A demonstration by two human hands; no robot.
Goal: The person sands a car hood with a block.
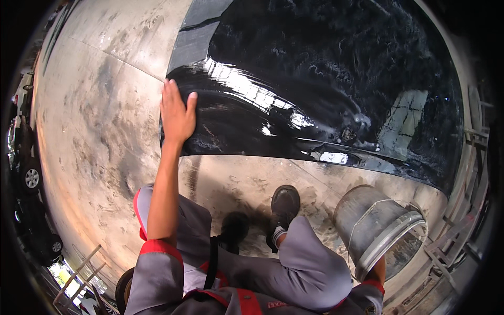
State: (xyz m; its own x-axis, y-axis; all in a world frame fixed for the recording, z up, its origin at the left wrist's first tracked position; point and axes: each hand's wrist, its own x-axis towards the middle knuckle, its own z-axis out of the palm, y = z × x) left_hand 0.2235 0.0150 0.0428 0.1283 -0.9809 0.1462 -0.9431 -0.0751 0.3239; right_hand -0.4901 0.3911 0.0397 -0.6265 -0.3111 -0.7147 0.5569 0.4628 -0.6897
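Observation:
My left hand (178, 116) lies flat on the left edge of a large, glossy black panel that looks like a car hood (294, 68). Its fingers are stretched out, the thumb stands apart, and nothing is in it. Wet streaks and bright reflections run across the panel from beside this hand to the right. At the lower right stands a grey plastic bucket (362, 218) with a thin wire handle. My right forearm reaches into the mouth of the bucket; the hand inside is hidden, so its fingers do not show.
Stained concrete floor (100, 105) surrounds the panel. My dark shoes (286, 205) are between the panel and my body. Metal frames (446, 252) stand beyond the bucket on the right, and a metal rack (84, 273) at the lower left. Parked cars (31, 178) line the far left.

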